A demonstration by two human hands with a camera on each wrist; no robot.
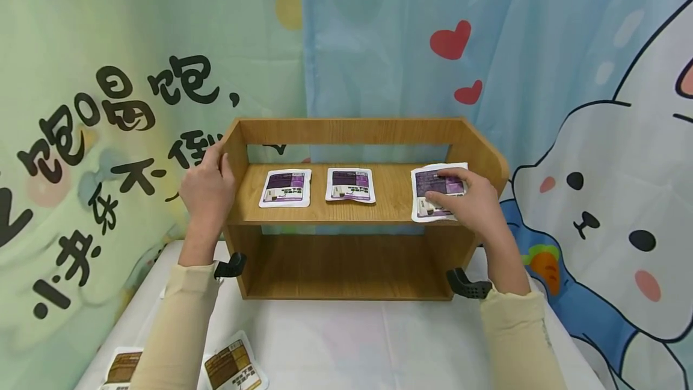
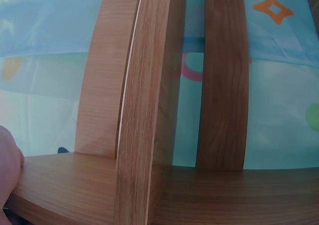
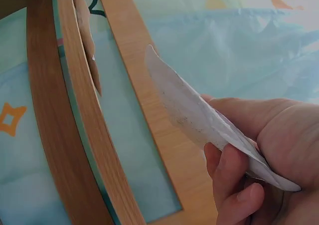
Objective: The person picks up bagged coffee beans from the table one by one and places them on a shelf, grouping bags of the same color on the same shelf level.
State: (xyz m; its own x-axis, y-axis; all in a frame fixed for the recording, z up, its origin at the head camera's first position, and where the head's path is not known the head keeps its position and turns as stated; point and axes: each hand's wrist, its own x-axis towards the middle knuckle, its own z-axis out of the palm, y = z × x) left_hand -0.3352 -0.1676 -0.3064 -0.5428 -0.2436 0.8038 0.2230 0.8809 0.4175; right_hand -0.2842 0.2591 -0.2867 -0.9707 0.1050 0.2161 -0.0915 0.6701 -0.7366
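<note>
A two-tier wooden shelf [image 1: 346, 292] stands on the white table. At its left side panel, my left hand [image 1: 208, 188] grips the edge; the left wrist view shows only part of that hand [image 2: 7, 167] against the panel. My right hand [image 1: 473, 203] pinches a white sachet with a purple label [image 1: 428, 184] over the right end of the upper board. In the right wrist view the sachet [image 3: 184, 112] is tilted, its plain back showing, with fingers and thumb on either side. Two similar purple-labelled sachets, the left one [image 1: 285, 188] and the middle one [image 1: 350, 185], lie on the upper board.
On the table near my left forearm lie two brown-labelled sachets, one [image 1: 235, 363] to its right and one [image 1: 121, 369] partly behind the sleeve. A printed curtain [image 1: 379, 47] hangs behind the shelf. The lower tier [image 1: 346, 263] is open at the front.
</note>
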